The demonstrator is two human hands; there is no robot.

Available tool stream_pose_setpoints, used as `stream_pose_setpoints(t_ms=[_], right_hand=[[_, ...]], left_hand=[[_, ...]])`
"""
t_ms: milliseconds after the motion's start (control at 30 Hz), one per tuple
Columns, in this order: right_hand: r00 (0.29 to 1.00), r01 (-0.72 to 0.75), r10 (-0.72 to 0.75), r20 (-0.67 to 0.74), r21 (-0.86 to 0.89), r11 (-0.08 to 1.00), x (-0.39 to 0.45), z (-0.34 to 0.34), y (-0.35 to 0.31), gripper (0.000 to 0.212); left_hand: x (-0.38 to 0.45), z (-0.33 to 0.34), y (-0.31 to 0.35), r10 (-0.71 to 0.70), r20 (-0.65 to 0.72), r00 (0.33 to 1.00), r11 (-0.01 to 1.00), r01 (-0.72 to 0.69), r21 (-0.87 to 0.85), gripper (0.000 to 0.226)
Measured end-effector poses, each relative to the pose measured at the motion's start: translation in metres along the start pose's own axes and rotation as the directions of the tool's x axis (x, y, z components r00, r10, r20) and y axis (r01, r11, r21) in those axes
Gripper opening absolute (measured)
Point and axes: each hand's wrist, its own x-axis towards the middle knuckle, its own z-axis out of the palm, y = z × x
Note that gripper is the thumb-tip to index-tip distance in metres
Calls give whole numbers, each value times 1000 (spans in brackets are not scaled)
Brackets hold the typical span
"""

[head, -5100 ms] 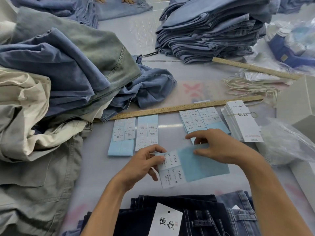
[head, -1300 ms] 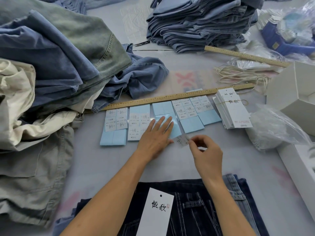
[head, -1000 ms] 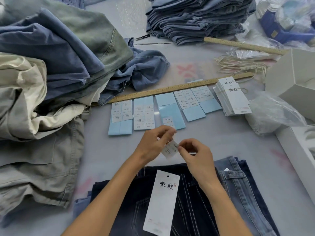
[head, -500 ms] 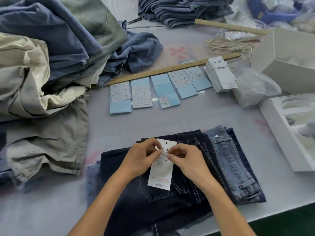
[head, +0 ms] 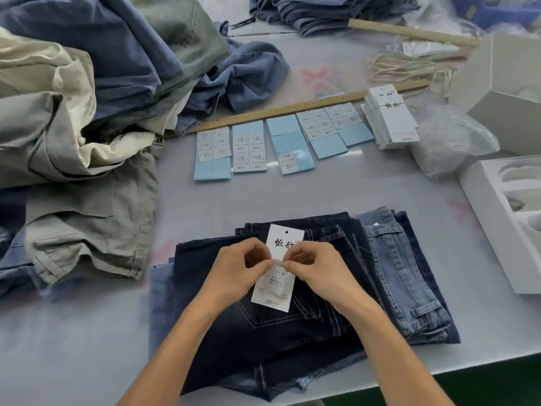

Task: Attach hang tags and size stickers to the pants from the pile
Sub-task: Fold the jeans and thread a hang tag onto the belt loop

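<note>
Dark folded jeans (head: 307, 332) lie at the table's near edge on top of lighter blue jeans (head: 409, 282). A white hang tag (head: 279, 276) with black characters lies on the dark pair. A white size sticker (head: 278, 266) sits across the tag's middle. My left hand (head: 234, 269) and my right hand (head: 317, 269) meet over the tag with curled fingers, each pinching an end of the sticker against it. Blue sticker sheets (head: 278, 142) lie in a row beyond, beside a stack of hang tags (head: 389, 118).
A big heap of beige, green and blue pants (head: 87, 98) fills the left. A wooden ruler (head: 292, 108) lies behind the sheets. Folded blue pants (head: 328, 10) are stacked at the back. White boxes (head: 509, 206) and a plastic bag (head: 450, 142) stand right, cords (head: 407, 67) behind.
The left hand let the blue sheet down into the row. Both hands carried the peeled sticker back to the dark jeans and now hold it on the hang tag.
</note>
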Motion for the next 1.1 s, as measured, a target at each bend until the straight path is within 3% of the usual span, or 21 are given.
stream_pose_setpoints(t_ms=[233, 400, 667, 833, 967, 1100], right_hand=[[997, 6, -16, -78, -124, 992, 7, 8, -1, 11], [990, -12, -3, -141, -110, 994, 6, 14, -1, 11], [972, -38, 8, -235, -122, 992, 3, 25, 0, 15], [955, -35, -9, -298, -143, 989, -1, 33, 5, 11], [923, -10, -78, -376, -229, 973, -5, 43, 6, 9], [859, 37, -182, -479, -298, 954, -8, 51, 8, 28]], left_hand=[[12, 0, -6, -28, 37, 999, 999, 27, 28, 12], [18, -3, -7, -2, 71, 997, 998, -2, 59, 11], [15, 3, -10, 52, -62, 997, 990, -43, 137, 10], [20, 4, -10, 14, -23, 1000, 986, -10, 168, 16], [22, 10, -6, -20, -37, 999, 949, 31, 313, 18], [19, 13, -11, 10, -31, 999, 957, -1, 289, 21]])
